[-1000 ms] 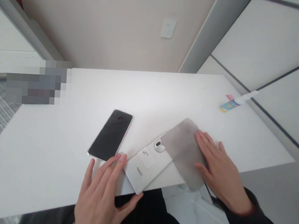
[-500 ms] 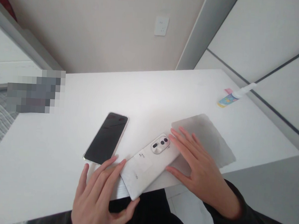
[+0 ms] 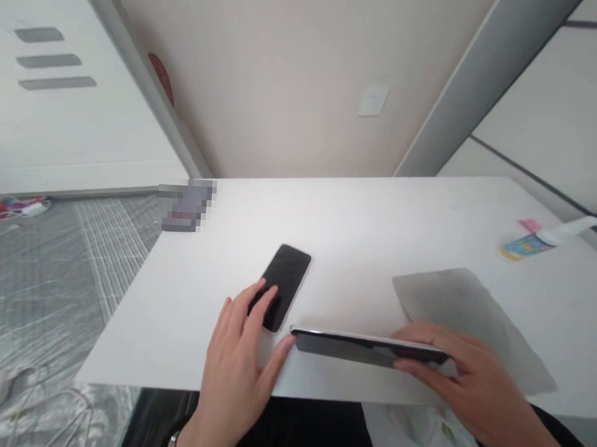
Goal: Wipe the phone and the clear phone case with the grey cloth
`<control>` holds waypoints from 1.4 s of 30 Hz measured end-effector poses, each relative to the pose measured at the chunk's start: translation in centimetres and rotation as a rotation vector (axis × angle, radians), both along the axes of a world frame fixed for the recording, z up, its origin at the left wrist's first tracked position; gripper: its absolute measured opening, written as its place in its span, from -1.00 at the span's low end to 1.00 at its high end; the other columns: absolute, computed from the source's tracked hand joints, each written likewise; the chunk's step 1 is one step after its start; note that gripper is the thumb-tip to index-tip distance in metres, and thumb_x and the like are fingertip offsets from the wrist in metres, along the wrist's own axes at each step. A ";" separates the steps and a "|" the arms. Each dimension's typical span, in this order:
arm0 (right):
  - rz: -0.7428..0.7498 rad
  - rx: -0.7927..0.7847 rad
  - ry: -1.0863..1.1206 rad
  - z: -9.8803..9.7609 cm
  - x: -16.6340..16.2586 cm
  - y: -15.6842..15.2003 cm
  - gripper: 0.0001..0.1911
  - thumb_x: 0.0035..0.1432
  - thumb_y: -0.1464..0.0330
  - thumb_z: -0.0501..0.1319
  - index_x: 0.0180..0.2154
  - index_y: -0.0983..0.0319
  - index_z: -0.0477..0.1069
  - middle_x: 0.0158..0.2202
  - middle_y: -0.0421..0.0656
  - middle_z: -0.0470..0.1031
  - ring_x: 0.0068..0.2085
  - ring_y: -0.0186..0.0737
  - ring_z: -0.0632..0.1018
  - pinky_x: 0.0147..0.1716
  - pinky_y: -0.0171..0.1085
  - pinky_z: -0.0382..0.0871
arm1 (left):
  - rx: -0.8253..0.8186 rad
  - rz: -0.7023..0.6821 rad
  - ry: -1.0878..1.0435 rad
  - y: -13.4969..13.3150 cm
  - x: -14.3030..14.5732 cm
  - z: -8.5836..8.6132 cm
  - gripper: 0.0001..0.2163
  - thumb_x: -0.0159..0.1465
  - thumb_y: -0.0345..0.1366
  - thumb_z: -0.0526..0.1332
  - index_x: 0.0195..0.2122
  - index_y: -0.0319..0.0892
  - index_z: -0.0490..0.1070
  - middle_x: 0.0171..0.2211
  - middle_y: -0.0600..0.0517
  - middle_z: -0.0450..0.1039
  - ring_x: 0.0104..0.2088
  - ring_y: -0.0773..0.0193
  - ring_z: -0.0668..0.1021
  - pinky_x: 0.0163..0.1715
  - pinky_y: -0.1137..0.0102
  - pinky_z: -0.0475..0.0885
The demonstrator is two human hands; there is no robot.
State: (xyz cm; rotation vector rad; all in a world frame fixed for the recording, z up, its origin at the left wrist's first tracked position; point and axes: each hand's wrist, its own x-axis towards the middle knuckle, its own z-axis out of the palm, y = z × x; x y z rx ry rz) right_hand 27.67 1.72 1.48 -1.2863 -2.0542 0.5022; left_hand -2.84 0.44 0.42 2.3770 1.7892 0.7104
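We have the phone (image 3: 367,347) up on its long edge near the front rim of the surface (image 3: 369,220). It is tilted so that its dark glass faces us and only a thin pale strip of its side shows along the top. As we judge it, the step in hand is turning the phone over, and it is about halfway round.

Our right hand (image 3: 470,379) grips the phone's right end, with the fingers curled over the top edge and the thumb beneath. Our left hand (image 3: 244,354) lies loose and flat, grasping nothing. Its thumb tip touches the phone's left end, and its fingers rest on the near end of a second phone (image 3: 282,286). The phone therefore spans the gap between our two hands, held at one end and only steadied at the other.

Balanced like this, the phone has little resting on the surface. Any further tilt calls for the right hand to keep its grip and the left thumb to stop the free end from sliding toward the rim.

The second phone lies screen up, just beyond the first and angled away from us. A grey cloth (image 3: 473,319) is spread flat behind our right hand, and its near part is hidden by that hand. Well apart, by the far right rim, a small tube (image 3: 532,242) lies on its side. A socket (image 3: 372,100) sits on the wall behind.
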 end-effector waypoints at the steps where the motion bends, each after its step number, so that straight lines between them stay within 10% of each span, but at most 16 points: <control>1: -0.054 -0.046 0.024 0.4 0.1 0.2 -0.49 0.36 -0.16 0.15 -0.32 0.06 0.58 -0.38 -0.17 0.67 -0.39 -0.07 0.69 -0.47 -0.21 0.63 | 0.008 0.056 0.029 0.6 0.1 -0.3 -0.44 0.48 0.01 0.11 0.39 -0.19 0.15 0.35 -0.30 0.31 0.30 -0.17 0.45 0.22 -0.13 0.41; 5: -0.214 -0.290 0.133 1.5 0.5 2.0 -0.38 0.19 -0.28 0.19 -0.42 0.12 0.54 -0.46 -0.13 0.59 -0.45 -0.04 0.61 -0.53 -0.17 0.54 | 0.039 0.087 0.119 2.3 0.6 -1.5 -0.16 0.37 0.13 0.24 0.45 -0.35 0.00 0.33 -0.42 0.31 0.27 -0.27 0.45 0.15 -0.12 0.50; 9: -0.171 -0.405 0.164 1.8 0.0 4.8 -0.41 0.23 -0.24 0.15 -0.38 0.14 0.51 -0.39 -0.14 0.61 -0.33 -0.01 0.63 -0.31 -0.14 0.57 | 0.058 0.069 0.138 2.5 0.2 -1.6 -0.25 0.37 -0.16 0.28 0.46 -0.31 -0.04 0.18 -0.32 0.48 0.14 -0.16 0.54 0.09 -0.01 0.54; 26: 0.054 -0.146 -0.191 -2.3 -16.7 14.4 -0.69 0.44 0.20 0.27 0.09 0.22 0.47 0.12 -0.06 0.50 0.12 -0.03 0.54 0.14 0.09 0.45 | 0.149 0.463 -0.064 -3.8 -8.9 -1.2 -0.33 0.39 -0.03 0.15 0.48 -0.08 0.05 0.15 -0.22 0.38 -0.07 -0.13 0.67 -0.26 0.11 0.68; 34: 0.097 -0.173 -0.037 -3.1 -18.2 14.5 -0.70 0.41 0.17 0.29 0.05 0.21 0.50 0.18 -0.04 0.47 0.21 0.01 0.48 0.24 0.15 0.34 | 0.112 0.153 -0.151 -3.2 -4.4 -0.9 -0.17 0.19 -0.41 0.20 0.48 -0.12 -0.10 0.16 -0.23 0.35 -0.03 0.03 0.65 -0.15 0.25 0.69; 42: 0.281 -0.610 0.285 1.6 -8.4 9.6 -0.29 0.45 -0.17 -0.06 -0.03 0.20 0.62 -0.16 -0.01 0.69 -0.10 0.00 0.69 -0.01 -0.02 0.55 | -0.028 -0.238 0.019 -1.0 -0.5 0.5 -0.03 0.01 -0.51 0.29 0.46 -0.21 -0.11 0.22 -0.21 0.45 0.10 -0.09 0.58 0.05 0.09 0.63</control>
